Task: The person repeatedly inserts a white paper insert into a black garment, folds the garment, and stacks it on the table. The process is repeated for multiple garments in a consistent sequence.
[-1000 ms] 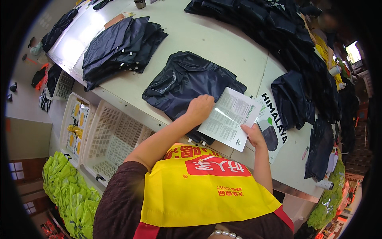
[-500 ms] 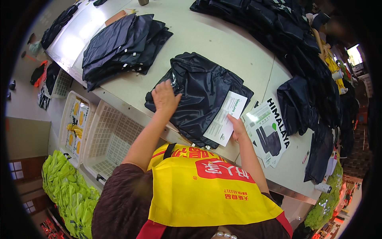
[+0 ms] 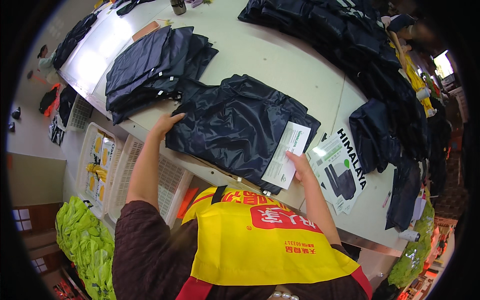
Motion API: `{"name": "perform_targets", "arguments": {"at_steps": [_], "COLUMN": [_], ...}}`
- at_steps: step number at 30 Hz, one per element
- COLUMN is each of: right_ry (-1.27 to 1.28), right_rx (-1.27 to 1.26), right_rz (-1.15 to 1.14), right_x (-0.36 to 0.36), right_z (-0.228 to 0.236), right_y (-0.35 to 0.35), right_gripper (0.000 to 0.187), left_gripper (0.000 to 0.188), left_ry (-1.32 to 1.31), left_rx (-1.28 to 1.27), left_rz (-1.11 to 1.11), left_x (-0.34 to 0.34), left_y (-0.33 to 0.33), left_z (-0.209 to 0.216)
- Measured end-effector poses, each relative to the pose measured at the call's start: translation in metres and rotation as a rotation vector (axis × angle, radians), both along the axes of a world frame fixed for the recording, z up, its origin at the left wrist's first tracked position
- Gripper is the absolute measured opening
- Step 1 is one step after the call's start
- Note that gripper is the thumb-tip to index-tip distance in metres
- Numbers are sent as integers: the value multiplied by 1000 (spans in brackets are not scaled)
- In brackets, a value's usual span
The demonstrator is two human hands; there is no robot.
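Observation:
A shiny dark navy garment point(image 3: 230, 120) lies partly folded on the table in front of me, one part spread out to the left. My left hand point(image 3: 169, 124) grips its left edge, with the thumb on top and the other fingers mostly hidden. On the garment's right side rests a white printed card point(image 3: 286, 156). My right hand point(image 3: 298, 164) holds the card's right edge, thumb over its face. Just right of this hand, printed sheets point(image 3: 342, 172) picturing dark clothing lie on the table.
A stack of folded navy garments point(image 3: 150, 65) stands at the far left, touching the spread garment. Larger dark piles point(image 3: 325, 30) line the far right. White plastic crates point(image 3: 125, 175) sit below the table's left edge, near bright green bundles point(image 3: 82, 240). A dark cup point(image 3: 178, 6) stands at the back.
My left hand has moved left and nearer, from lying on top of the garment to gripping its edge. The garment's left part now reaches toward the stack. My right hand stays at the card.

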State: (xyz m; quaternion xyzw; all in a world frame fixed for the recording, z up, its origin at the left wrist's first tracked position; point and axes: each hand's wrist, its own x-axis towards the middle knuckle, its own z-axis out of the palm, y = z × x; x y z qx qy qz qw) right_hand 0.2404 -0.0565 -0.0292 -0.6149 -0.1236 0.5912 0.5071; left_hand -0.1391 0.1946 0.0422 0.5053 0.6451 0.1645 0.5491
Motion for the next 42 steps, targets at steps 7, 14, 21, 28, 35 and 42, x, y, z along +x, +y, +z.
{"name": "perform_targets", "arguments": {"at_steps": [7, 14, 21, 28, 35, 42], "right_ry": [15, 72, 84, 154, 86, 234], "right_rx": [-5, 23, -11, 51, 59, 130], "right_rz": [38, 81, 86, 118, 115, 84], "right_x": [1, 3, 6, 4, -7, -6], "right_z": [5, 12, 5, 4, 1, 25], "right_y": [3, 4, 6, 4, -6, 4], "right_gripper": [39, 38, 37, 33, 34, 30], "left_gripper": [54, 40, 35, 46, 14, 17], "left_ry": [662, 9, 667, 424, 487, 273], "left_rx": [1125, 419, 1001, 845, 1046, 991], "left_rz": [-25, -22, -126, -738, -834, -809], "left_x": [29, 119, 137, 217, 223, 229], "left_y": [2, 24, 9, -130, -157, -159], "left_z": [-37, -60, -41, -16, -61, -9]}}
